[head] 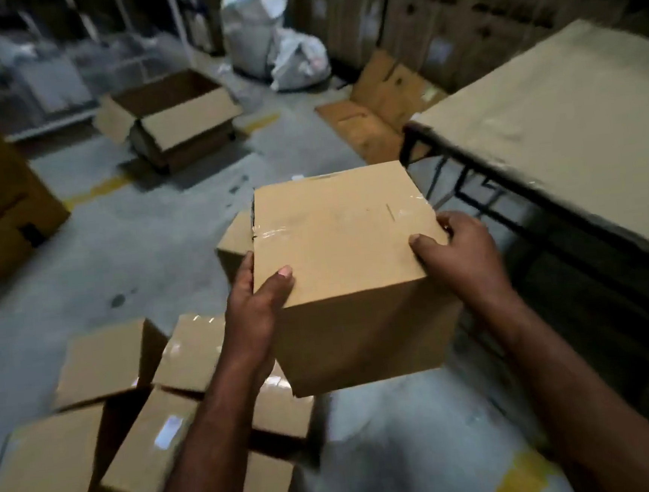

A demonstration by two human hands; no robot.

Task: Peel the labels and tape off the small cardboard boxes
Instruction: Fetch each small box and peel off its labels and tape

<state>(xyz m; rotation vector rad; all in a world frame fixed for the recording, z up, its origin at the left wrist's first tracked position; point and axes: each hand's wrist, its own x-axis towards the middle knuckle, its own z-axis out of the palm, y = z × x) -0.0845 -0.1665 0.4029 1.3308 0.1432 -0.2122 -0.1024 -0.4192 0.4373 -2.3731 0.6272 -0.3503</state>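
Small cardboard box (338, 244): plain brown, closed, held in the air above the floor (156, 229), just off the near left corner of the surface (579, 125). Clear tape (274, 232): one glossy strip across the top face of the held box, running from its left edge toward its right edge; wrinkled at the left end. Left grip (257, 306): at the box's near left corner, thumb laid flat on the top face, fingers down the left side. Right grip (460, 249): at the near right corner, thumb on the top face, fingers curled round the right edge. Both are closed on the box and carry it between them. Second small box (234, 238): partly hidden behind the held box, at its left side. Pile of small boxes (101, 363): on the floor at near left, tumbled against each other, several with shiny tape. Open carton (174, 117): on the floor farther back, flaps up. Flattened cardboard (377, 104): on the floor by the surface's far left corner. White sacks (269, 35): at the far wall. Surface: cardboard-covered top on a black frame.
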